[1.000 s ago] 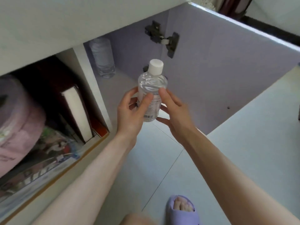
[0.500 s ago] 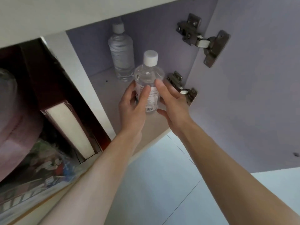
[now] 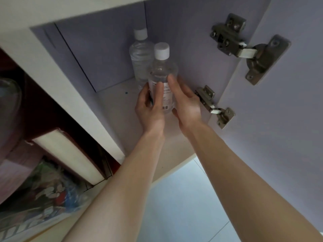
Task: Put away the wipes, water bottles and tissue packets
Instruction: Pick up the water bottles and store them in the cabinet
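Note:
A clear water bottle [image 3: 163, 72] with a white cap and a white label stands upright inside the open cabinet, close to the right wall. My left hand [image 3: 150, 110] grips it from the left with fingers curled round the label. My right hand [image 3: 186, 103] holds its right side, thumb across the front. Its base is hidden by my hands, so contact with the cabinet floor [image 3: 118, 109] is unclear. A second water bottle [image 3: 139, 56] stands just behind it at the back.
The cabinet door [image 3: 279, 119] hangs open on the right, with two metal hinges [image 3: 244, 48] near my right hand. Left of a white divider [image 3: 57, 88] another compartment holds a thick book [image 3: 70, 154] and colourful packages [image 3: 49, 194]. Pale floor tiles [image 3: 183, 206] lie below.
Both hands have carried the bottle from in front of the cabinet deep inside it, up next to the bottle at the back. The view has moved closer.

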A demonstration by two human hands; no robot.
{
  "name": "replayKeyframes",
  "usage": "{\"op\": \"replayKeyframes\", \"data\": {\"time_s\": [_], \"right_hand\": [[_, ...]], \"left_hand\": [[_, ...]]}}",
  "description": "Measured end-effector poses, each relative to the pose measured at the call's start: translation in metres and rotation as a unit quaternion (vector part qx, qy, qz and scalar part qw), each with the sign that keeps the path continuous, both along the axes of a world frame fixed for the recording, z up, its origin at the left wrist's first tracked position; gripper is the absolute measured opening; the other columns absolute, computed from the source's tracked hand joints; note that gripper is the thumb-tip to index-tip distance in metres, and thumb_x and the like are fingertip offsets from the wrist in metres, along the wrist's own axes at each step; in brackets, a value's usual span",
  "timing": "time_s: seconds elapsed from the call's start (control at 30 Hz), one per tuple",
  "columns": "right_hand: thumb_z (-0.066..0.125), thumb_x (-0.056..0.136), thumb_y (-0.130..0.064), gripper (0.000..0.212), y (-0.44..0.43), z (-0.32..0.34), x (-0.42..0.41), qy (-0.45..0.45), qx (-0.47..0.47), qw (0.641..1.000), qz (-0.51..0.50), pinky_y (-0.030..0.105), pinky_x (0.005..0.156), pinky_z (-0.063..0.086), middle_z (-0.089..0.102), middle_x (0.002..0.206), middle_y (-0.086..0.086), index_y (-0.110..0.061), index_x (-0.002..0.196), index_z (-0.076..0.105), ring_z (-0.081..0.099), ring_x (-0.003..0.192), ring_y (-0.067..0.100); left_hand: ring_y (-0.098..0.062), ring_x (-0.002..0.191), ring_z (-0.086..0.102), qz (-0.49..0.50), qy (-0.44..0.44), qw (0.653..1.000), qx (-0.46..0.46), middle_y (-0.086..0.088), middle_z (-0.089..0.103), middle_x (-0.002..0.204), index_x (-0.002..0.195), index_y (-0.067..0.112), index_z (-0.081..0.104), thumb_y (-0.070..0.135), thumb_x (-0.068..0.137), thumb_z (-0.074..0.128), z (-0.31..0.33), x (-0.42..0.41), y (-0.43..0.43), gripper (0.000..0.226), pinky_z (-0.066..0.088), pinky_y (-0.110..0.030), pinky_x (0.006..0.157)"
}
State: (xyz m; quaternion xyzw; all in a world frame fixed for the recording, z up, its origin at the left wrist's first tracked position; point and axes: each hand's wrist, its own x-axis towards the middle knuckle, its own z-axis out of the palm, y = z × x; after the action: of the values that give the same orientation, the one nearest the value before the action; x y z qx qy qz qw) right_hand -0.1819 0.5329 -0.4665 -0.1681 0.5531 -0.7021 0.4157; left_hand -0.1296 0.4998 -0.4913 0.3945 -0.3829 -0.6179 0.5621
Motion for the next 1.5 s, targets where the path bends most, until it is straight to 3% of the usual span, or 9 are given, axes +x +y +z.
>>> {"op": "replayKeyframes", "data": {"time_s": [0.57, 0.67, 0.77, 0.9, 0.97, 1.1, 1.23, 1.37, 1.5], "right_hand": [[0.068, 0.088, -0.032, 0.032, -0.031, -0.003, -0.004, 0.028, -0.013, 0.999, -0.017, 0.022, 0.085, 0.056, 0.075, 0.106, 0.002, -0.015, 0.114, 0.069, 0.071, 0.096, 0.012], [0.068, 0.087, -0.041, 0.055, -0.029, -0.001, -0.004, 0.027, 0.007, 1.000, -0.003, 0.034, 0.103, 0.047, 0.064, 0.130, 0.003, -0.017, 0.134, 0.056, 0.061, 0.118, 0.014], [0.063, 0.085, -0.054, 0.073, -0.015, -0.002, -0.001, 0.021, 0.051, 0.998, 0.006, 0.042, 0.114, 0.033, 0.045, 0.148, -0.004, -0.025, 0.147, 0.038, 0.043, 0.134, 0.014], [0.063, 0.084, -0.055, 0.073, 0.029, 0.000, 0.009, 0.017, 0.064, 0.998, -0.021, 0.044, 0.113, 0.034, 0.050, 0.135, -0.010, -0.023, 0.145, 0.041, 0.045, 0.129, 0.015], [0.061, 0.085, -0.056, 0.070, 0.052, 0.002, 0.017, 0.027, 0.075, 0.997, -0.017, 0.044, 0.113, 0.035, 0.048, 0.141, -0.010, -0.025, 0.144, 0.041, 0.044, 0.131, 0.015], [0.061, 0.085, -0.054, 0.061, 0.118, 0.009, 0.038, 0.031, 0.074, 0.996, -0.032, 0.035, 0.102, 0.042, 0.052, 0.140, -0.011, -0.028, 0.139, 0.047, 0.048, 0.128, 0.011], [0.063, 0.082, -0.057, 0.027, 0.191, 0.011, 0.053, 0.052, 0.089, 0.993, -0.061, 0.029, 0.095, 0.046, 0.062, 0.119, -0.024, -0.046, 0.107, 0.062, 0.054, 0.118, 0.000], [0.062, 0.074, -0.061, 0.038, 0.264, 0.023, 0.059, 0.064, 0.117, 0.985, -0.112, 0.030, 0.097, 0.048, 0.061, 0.124, -0.021, -0.045, 0.108, 0.060, 0.055, 0.118, 0.000], [0.064, 0.076, -0.059, 0.033, 0.326, 0.037, 0.062, 0.060, 0.134, 0.977, -0.156, 0.033, 0.098, 0.049, 0.064, 0.122, -0.019, -0.044, 0.106, 0.063, 0.057, 0.117, 0.002]], "left_hand": [[-0.012, 0.090, 0.065, 0.039, -0.025, 0.999, -0.007, -0.008, 0.070, 0.102, 0.112, 0.004, 0.065, 0.017, 0.093, 0.063, -0.003, -0.015, -0.026, 0.023, 0.054, -0.023, 0.081], [-0.012, 0.090, 0.064, 0.028, -0.031, 0.999, 0.004, -0.010, 0.069, 0.105, 0.115, 0.004, 0.063, 0.019, 0.094, 0.061, 0.001, -0.014, -0.024, 0.026, 0.053, -0.024, 0.082], [0.003, 0.085, 0.063, 0.023, -0.059, 0.998, 0.021, 0.004, 0.066, 0.102, 0.121, 0.013, 0.057, 0.028, 0.093, 0.062, 0.004, -0.007, -0.013, 0.032, 0.049, -0.013, 0.077], [-0.007, 0.115, 0.058, -0.042, -0.087, 0.995, 0.040, 0.001, 0.060, 0.126, 0.131, 0.022, 0.050, 0.040, 0.090, 0.064, 0.004, 0.014, 0.025, 0.047, 0.047, -0.021, 0.094], [-0.010, 0.125, 0.051, -0.063, -0.115, 0.990, 0.050, 0.002, 0.055, 0.135, 0.135, 0.025, 0.048, 0.045, 0.088, 0.063, 0.004, 0.027, 0.046, 0.053, 0.042, -0.016, 0.090], [-0.009, 0.128, 0.048, -0.165, -0.132, 0.976, 0.043, 0.003, 0.052, 0.138, 0.132, 0.032, 0.047, 0.042, 0.089, 0.061, 0.012, 0.053, 0.102, 0.046, 0.041, -0.016, 0.089], [-0.005, 0.127, 0.047, -0.249, -0.149, 0.957, 0.028, 0.009, 0.052, 0.136, 0.128, 0.039, 0.047, 0.043, 0.088, 0.061, 0.019, 0.078, 0.156, 0.042, 0.037, -0.015, 0.087], [0.000, 0.125, 0.045, -0.333, -0.174, 0.926, 0.038, 0.021, 0.051, 0.128, 0.127, 0.044, 0.046, 0.049, 0.088, 0.059, 0.032, 0.087, 0.210, 0.042, 0.037, -0.020, 0.084], [-0.002, 0.122, 0.049, -0.408, -0.189, 0.893, 0.021, 0.015, 0.055, 0.128, 0.126, 0.041, 0.049, 0.045, 0.088, 0.061, 0.045, 0.087, 0.260, 0.041, 0.038, -0.012, 0.079]]}}
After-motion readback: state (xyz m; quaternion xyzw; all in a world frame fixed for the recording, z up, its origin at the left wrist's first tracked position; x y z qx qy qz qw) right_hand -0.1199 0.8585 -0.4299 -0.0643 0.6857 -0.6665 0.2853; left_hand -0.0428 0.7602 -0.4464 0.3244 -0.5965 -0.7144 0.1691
